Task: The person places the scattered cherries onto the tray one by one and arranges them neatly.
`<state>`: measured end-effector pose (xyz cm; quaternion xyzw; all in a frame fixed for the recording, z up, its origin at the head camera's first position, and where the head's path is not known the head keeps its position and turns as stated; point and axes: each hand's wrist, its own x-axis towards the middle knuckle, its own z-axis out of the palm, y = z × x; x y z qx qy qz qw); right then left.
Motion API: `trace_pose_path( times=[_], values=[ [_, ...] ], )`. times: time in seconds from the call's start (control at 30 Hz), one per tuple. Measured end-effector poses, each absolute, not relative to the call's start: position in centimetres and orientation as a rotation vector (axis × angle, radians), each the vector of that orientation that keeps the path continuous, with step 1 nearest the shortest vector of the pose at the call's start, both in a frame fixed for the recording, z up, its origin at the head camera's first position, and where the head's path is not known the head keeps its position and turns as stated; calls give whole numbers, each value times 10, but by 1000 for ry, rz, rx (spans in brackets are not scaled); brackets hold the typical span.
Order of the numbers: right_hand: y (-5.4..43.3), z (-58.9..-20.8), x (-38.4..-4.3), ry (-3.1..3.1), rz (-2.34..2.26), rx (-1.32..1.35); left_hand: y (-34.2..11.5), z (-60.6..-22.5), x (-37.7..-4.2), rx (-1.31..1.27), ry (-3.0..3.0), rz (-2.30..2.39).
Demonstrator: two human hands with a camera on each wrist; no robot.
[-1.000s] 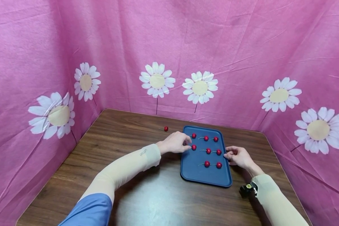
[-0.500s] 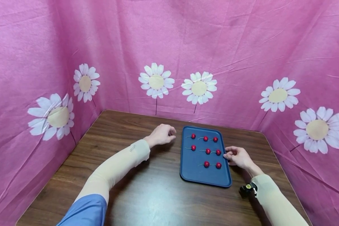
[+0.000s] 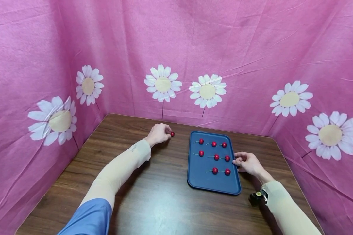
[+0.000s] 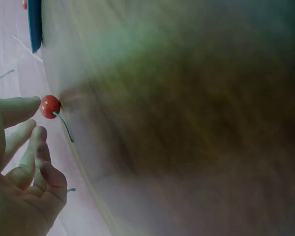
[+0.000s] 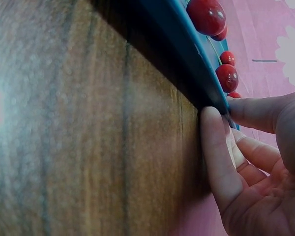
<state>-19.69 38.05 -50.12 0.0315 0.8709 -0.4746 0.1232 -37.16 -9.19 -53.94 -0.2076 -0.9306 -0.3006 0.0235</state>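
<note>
A red cherry with a green stem lies alone on the table, left of the tray's far end. My left hand is right beside it. In the left wrist view the thumb tip is at the cherry, and the other fingers are apart from it; whether the thumb touches cannot be told. The blue tray holds several cherries, their stems pointing left. My right hand pinches the tray's right rim, thumb on top and index finger against the outer side in the right wrist view.
The wooden table carries the tray right of centre. A pink cloth with printed daisies stands round its back and sides. On my right wrist sits a dark strapped device.
My left hand has moved from the tray's left side, away to the left and back, to the lone cherry. A cherry stays on the tray where the hand was. The right hand keeps its place.
</note>
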Motion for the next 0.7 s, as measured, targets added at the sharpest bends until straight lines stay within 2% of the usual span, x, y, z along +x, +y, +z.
trace_pose_path(
  times=[0.1, 0.3, 0.7],
  values=[
    [380, -501, -196, 2540, -1387, 87, -97, -573, -405, -616, -2899, -866],
    [381, -503, -196, 2536, -1389, 97, -94, -575, -405, -537, -2941, -795],
    [382, -505, -197, 2531, -1414, 77, -86, -577, -415, -557, -3010, -697]
  ],
)
